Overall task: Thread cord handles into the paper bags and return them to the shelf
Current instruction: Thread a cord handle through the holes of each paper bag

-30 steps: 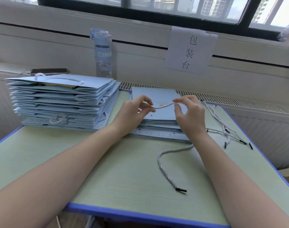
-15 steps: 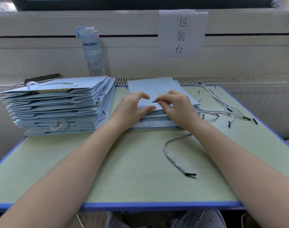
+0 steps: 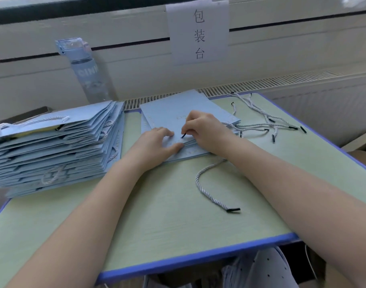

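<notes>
Right hand [image 3: 207, 132] pinches black tip of twisted cord [image 3: 203, 188], tip pointing at near edge of top paper bag [image 3: 178, 113]. Left hand [image 3: 157, 144], fingers fairly straight, presses same bag at 9 o'clock of tip. Rest of cord trails over table [image 3: 157, 225] toward 5 o'clock. From hands: stack of handled bags [image 3: 53, 146] at 9 o'clock, loose cords [image 3: 261, 121] at 2 o'clock, water bottle [image 3: 84, 69] at 11 o'clock.

The bags [image 3: 173, 113] and the stack [image 3: 53, 146] are pale blue; one mouth in the stack shows a yellow lining [image 3: 42, 130]. The cord [image 3: 207, 190] is twisted white and grey, with black tips [image 3: 233, 209]. The table [image 3: 178, 229] is pale green with faint wood grain and a blue edge [image 3: 198, 259]. The bottle [image 3: 84, 67] is translucent blue with white letters. The sign [image 3: 215, 28] is white with black characters. The wall [image 3: 282, 48] is cream with a black stripe [image 3: 282, 23].
</notes>
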### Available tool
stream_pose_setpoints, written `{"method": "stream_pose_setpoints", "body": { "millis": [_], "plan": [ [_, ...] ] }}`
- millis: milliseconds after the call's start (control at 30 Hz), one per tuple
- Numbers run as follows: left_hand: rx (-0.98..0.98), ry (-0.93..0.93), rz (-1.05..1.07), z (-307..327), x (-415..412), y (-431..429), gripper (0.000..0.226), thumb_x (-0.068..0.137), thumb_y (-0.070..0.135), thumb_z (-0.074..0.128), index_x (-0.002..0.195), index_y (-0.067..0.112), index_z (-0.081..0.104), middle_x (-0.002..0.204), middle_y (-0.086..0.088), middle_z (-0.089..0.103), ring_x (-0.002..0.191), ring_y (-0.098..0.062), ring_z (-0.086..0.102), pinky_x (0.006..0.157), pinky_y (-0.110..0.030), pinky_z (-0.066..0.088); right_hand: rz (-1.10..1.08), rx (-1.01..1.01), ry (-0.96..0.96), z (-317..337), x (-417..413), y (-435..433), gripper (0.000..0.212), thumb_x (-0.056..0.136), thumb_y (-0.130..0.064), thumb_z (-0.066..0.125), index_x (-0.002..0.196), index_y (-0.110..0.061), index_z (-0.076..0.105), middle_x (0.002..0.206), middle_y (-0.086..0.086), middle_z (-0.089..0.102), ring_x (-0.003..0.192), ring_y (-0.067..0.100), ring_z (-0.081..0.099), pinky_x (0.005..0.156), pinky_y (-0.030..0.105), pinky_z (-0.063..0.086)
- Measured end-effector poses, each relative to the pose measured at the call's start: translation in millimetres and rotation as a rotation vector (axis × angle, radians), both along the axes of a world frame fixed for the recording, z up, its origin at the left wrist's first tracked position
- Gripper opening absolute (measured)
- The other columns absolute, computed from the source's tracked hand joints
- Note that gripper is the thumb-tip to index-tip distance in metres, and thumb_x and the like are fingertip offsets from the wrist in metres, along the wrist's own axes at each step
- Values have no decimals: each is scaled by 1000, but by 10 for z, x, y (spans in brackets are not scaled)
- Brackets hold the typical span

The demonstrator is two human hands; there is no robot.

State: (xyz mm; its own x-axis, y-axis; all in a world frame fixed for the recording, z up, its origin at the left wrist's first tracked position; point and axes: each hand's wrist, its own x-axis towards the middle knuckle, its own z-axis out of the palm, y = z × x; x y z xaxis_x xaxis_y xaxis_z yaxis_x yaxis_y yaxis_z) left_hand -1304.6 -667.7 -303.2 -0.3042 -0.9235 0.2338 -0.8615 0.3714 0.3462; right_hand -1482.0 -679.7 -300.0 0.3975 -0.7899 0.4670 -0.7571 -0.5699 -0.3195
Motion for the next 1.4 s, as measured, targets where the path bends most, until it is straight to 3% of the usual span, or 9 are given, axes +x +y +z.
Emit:
{"method": "stream_pose_setpoints", "body": {
  "millis": [100,267,500,633,767,967,1100,1267,1400],
  "plan": [
    [4,-9,0,29,-13,20,51,88,53,54,128,22,53,119,1,59,110,-20,49,82,-26,32,-1,-20,67,-1,-4,-14,24,85,10,54,91,-4,72,95,11,58,82,30,58,74,38,48],
    [41,48,12,53,38,25,46,85,55,56,122,28,60,67,14,43,80,-18,48,67,-26,31,39,4,-73,-13,22,20,22,88,5,55,97,-3,72,97,13,64,85,23,58,77,26,41],
    [-57,86,-62,116,37,64,27,91,44,56,103,26,73,92,0,73,88,-19,62,79,-34,48,-41,121,-352,40,45,92,12,83,-5,65,91,-8,73,87,3,72,83,11,63,76,12,41],
    [-224,121,-123,89,46,64,23,86,39,66,92,20,77,75,-5,73,57,-3,58,62,-28,49,-65,155,-275,54,23,74,12,86,-14,64,93,-11,74,87,0,70,79,7,55,67,2,35],
    [-357,198,-144,107,8,108,16,82,28,70,83,15,78,61,-2,70,44,6,46,49,-7,30,-56,193,-221,108,-14,76,21,94,-25,54,95,-16,73,94,-1,66,83,9,51,72,15,37],
    [-365,286,-35,101,4,120,41,78,55,50,81,23,75,71,4,73,62,-18,66,58,-38,53,-21,273,-118,234,-87,100,41,101,-39,30,101,-30,70,109,-9,52,112,12,46,97,33,34],
    [-312,350,-117,53,-48,116,16,85,26,66,77,12,65,91,-2,74,78,-12,69,73,-35,57,16,291,-65,237,-88,96,45,100,-43,25,105,-28,68,119,-3,52,118,16,43,102,39,33],
    [-296,453,-87,110,-5,97,16,89,17,63,76,15,56,84,3,70,72,6,61,68,-7,46,2,-65,-219,183,-73,118,43,101,-32,33,100,-11,71,106,6,62,103,20,52,89,29,39],
    [-316,552,26,197,58,79,20,93,18,59,76,11,51,67,15,55,59,13,51,57,-5,35,-29,-517,-399,277,-69,150,30,93,-16,50,79,0,71,78,8,64,78,18,53,72,18,40]
  ]
}}
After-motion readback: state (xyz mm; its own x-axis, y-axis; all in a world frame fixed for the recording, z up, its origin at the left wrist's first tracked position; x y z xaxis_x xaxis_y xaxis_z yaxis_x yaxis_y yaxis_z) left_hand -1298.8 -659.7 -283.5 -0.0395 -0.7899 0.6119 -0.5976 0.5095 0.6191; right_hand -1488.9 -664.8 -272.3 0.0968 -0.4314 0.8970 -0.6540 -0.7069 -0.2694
